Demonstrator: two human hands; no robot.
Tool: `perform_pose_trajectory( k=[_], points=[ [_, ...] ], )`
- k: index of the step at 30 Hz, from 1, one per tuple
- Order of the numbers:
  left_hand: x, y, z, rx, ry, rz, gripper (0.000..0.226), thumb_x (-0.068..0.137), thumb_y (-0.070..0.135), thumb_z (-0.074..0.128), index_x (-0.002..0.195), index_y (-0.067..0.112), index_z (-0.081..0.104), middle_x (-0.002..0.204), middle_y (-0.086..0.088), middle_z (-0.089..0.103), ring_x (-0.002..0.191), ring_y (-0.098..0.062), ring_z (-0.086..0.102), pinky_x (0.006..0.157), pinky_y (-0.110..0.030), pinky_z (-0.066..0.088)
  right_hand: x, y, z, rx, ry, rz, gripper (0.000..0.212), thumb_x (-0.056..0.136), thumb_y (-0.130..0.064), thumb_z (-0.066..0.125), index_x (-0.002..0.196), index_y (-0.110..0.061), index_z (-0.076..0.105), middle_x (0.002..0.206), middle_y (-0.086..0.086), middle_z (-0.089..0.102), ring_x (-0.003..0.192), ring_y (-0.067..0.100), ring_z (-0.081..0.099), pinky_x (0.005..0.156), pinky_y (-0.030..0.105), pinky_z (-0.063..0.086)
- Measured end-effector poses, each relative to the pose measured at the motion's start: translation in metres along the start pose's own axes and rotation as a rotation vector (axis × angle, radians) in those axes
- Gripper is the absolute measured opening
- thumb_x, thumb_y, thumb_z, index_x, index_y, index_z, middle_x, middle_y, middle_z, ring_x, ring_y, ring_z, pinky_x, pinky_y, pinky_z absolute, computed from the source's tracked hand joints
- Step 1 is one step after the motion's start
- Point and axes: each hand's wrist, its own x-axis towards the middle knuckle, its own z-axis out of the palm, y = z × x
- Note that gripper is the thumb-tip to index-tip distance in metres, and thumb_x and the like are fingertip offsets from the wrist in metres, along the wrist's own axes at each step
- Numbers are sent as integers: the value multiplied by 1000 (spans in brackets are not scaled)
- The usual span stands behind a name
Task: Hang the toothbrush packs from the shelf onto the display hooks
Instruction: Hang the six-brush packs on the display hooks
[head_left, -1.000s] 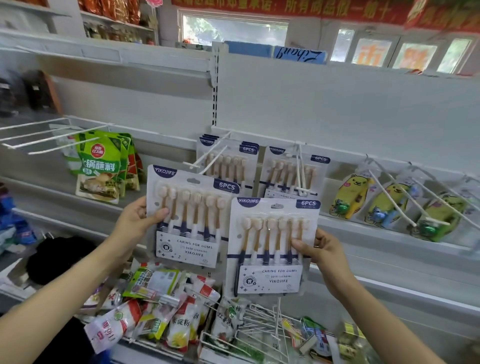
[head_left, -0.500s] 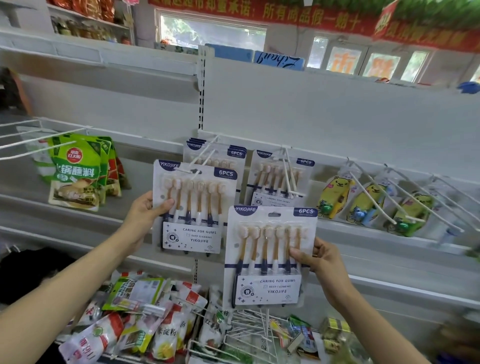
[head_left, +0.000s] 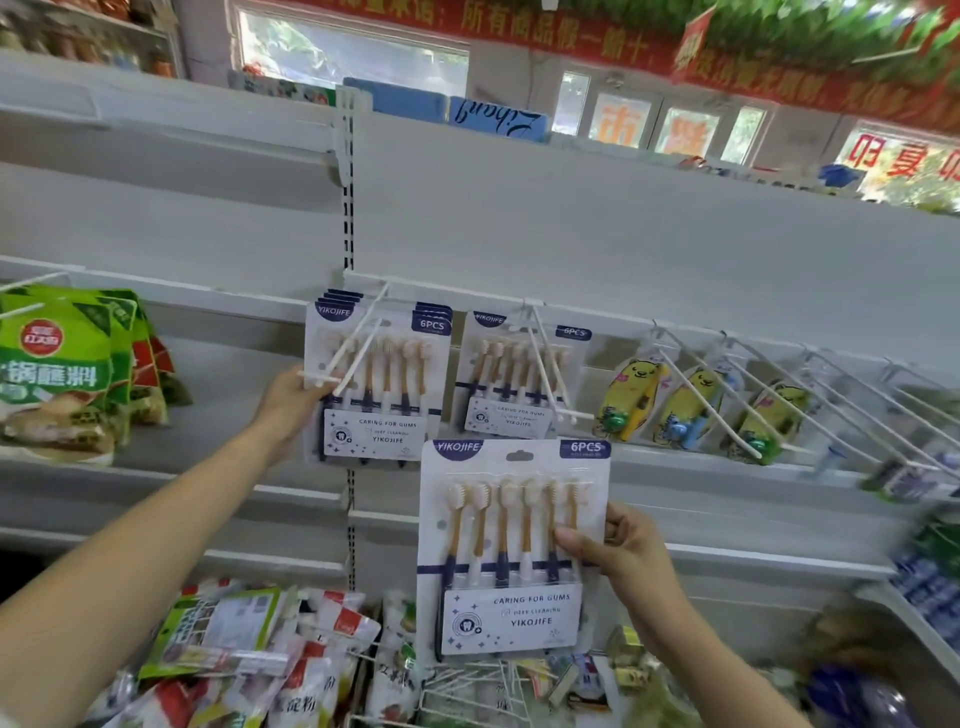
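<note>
My left hand (head_left: 291, 402) grips the left edge of a six-brush toothbrush pack (head_left: 376, 384) that sits on the white double-prong display hook (head_left: 353, 353), in front of several identical packs. My right hand (head_left: 623, 551) pinches the right edge of a second toothbrush pack (head_left: 511, 545), held upright below the hooks and free of them. Another pack (head_left: 514, 379) hangs on the neighbouring hook (head_left: 545, 364) to the right.
Yellow animal-shaped items (head_left: 631, 400) hang on long white hooks further right. Green sauce pouches (head_left: 57, 374) hang at the left. Below lies a shelf heaped with snack bags (head_left: 249, 654) and loose white wire hooks (head_left: 467, 686). The white back panel (head_left: 571, 223) rises behind.
My left hand has pushed its pack up and back along the hook prongs against the hanging stack. My right hand has kept its pack low, drifting slightly right.
</note>
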Motion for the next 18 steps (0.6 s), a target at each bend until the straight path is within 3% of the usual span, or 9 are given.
perform_pose_trajectory(
  k=[5,7,10,12,15,18],
  points=[
    [10,-8,7,-28,30,38,11,91,15,69,94,25,68,103,-9,72,109,-29,64,102,-45,47,-1,1,3,-18,8,16,27,80,-6,75,106,-6,72,100,12,77,96,31,74,86,45,58],
    [10,-11,10,-19,55,52,11,91,16,70,102,18,68,103,-11,71,105,-28,64,95,-41,50,0,1,7,-13,5,16,25,81,-2,74,106,-5,72,99,12,77,95,31,74,83,41,60],
    [12,-18,6,50,105,25,41,86,26,76,120,9,60,111,-12,69,104,-26,64,83,-33,51,2,0,15,-17,2,15,26,80,-3,75,106,-6,72,99,11,78,95,30,74,84,42,60],
    [8,-20,-1,48,156,8,55,83,32,77,127,10,51,120,-12,64,111,-28,61,86,-33,50,3,0,23,-6,-8,11,27,81,-5,75,107,-6,72,100,12,77,96,30,74,86,44,59],
    [-28,-14,-3,33,211,91,48,95,34,63,133,12,44,130,-10,54,117,-26,55,91,-31,44,3,0,38,3,-11,0,26,81,-3,75,107,-7,73,100,10,78,96,29,74,87,43,59],
    [-96,-5,-5,5,22,62,49,95,55,47,125,17,54,118,0,65,107,-19,62,84,-23,49,4,-2,55,-14,-31,-8,25,81,-4,76,105,-8,74,98,8,78,94,25,75,88,44,59]
  ],
)
